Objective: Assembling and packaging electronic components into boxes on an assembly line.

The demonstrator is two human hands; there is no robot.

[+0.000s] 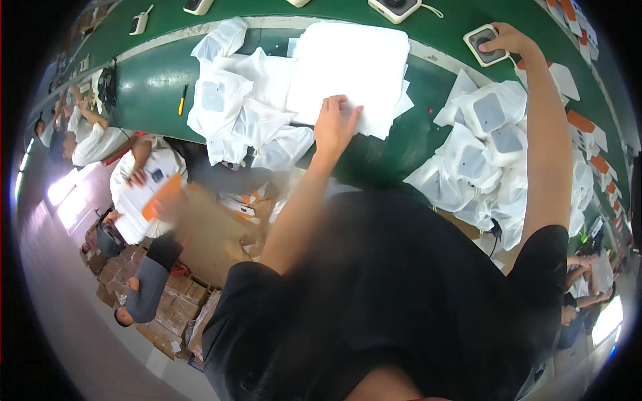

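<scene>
My left hand (336, 127) rests on the near part of a stack of thin white sheets (354, 67), fingers slightly bent and thumb apart, holding nothing that I can see. Out to the far right, my right hand (509, 40) grips a small square cream device (491, 56) with a dark rounded front, on the green belt. Its thumb lies across the front, and a strap loop hangs from one corner. Left of the stack lies a group of similar devices in white wrapping (214, 97). More wrapped devices (491, 113) are heaped to the right, beneath my right forearm.
Unwrapped cream devices (394, 9) stand along the far belt. A yellow-handled tool (182, 100) lies on the green table (147, 87). White and orange cartons (588, 130) line the right side. A person at left handles an orange and white carton (160, 198); brown boxes (177, 301) are piled behind.
</scene>
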